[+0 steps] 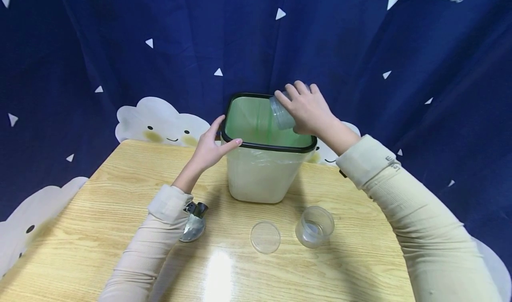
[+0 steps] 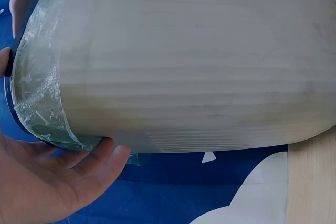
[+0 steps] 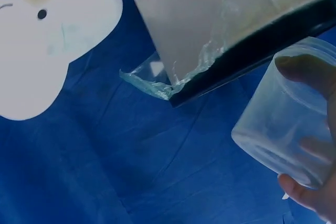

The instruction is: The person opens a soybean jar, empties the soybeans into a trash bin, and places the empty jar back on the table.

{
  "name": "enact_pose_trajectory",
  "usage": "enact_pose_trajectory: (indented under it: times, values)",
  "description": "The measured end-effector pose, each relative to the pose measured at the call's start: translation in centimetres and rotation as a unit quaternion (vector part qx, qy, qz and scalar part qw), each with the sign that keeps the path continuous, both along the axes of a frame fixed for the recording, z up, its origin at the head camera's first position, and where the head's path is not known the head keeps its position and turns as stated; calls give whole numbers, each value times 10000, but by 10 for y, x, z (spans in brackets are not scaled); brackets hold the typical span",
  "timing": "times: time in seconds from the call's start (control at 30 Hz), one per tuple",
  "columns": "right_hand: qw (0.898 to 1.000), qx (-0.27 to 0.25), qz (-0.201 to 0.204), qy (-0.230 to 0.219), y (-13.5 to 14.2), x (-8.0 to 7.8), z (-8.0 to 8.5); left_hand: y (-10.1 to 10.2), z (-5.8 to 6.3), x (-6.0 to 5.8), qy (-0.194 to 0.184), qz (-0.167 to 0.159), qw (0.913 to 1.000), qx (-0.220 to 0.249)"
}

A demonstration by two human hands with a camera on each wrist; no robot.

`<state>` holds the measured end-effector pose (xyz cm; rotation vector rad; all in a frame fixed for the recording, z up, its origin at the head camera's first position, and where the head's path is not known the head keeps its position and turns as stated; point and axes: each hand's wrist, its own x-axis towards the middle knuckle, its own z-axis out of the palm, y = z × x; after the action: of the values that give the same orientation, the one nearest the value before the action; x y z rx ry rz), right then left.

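A whitish trash bin (image 1: 258, 177) with a black rim stands upright at the table's far side, lined with a thin green bag (image 1: 248, 111). At its left front corner my left hand (image 1: 210, 146) rests, thumb across the rim and fingers spread along the outer wall. My right hand (image 1: 310, 111) grips a clear plastic jar (image 1: 283, 115), holding it tilted over the right part of the bin's opening. The jar's threaded mouth end points towards the bin in the right wrist view; I cannot tell whether anything is inside.
In front of the bin lie a clear round lid (image 1: 265, 237) and a second clear cup (image 1: 314, 226), which stands upright. Beside my left sleeve sits a shiny silver thing (image 1: 193, 228), partly hidden. A blue curtain (image 1: 180, 62) with white triangles hangs behind the table (image 1: 132, 182).
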<state>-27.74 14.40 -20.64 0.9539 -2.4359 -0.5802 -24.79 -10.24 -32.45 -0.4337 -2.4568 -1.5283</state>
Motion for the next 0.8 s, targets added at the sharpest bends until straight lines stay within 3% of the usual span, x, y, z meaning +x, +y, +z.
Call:
enact_pose_trajectory:
  times: [0.1, 0.2, 0.3, 0.5, 0.67, 0.8]
  values:
    - [9969, 506, 389, 469, 2, -1, -1, 0, 0, 0, -31, -9, 10000, -9]
    - [9862, 1079, 820, 951, 4, -2, -2, 0, 0, 0, -42, -16, 10000, -4]
    - [9798, 1287, 1055, 1107, 6, -3, -2, 0, 0, 0, -24, -14, 10000, 11]
    - [9924, 407, 720, 907, 4, -1, 2, 0, 1, 0, -16, 13, 10000, 0]
    - [9955, 484, 543, 599, 6, -2, 1, 0, 1, 0, -10, 18, 10000, -15]
    - [9955, 279, 561, 707, 10, -3, 0, 0, 1, 0, -19, -3, 10000, -28]
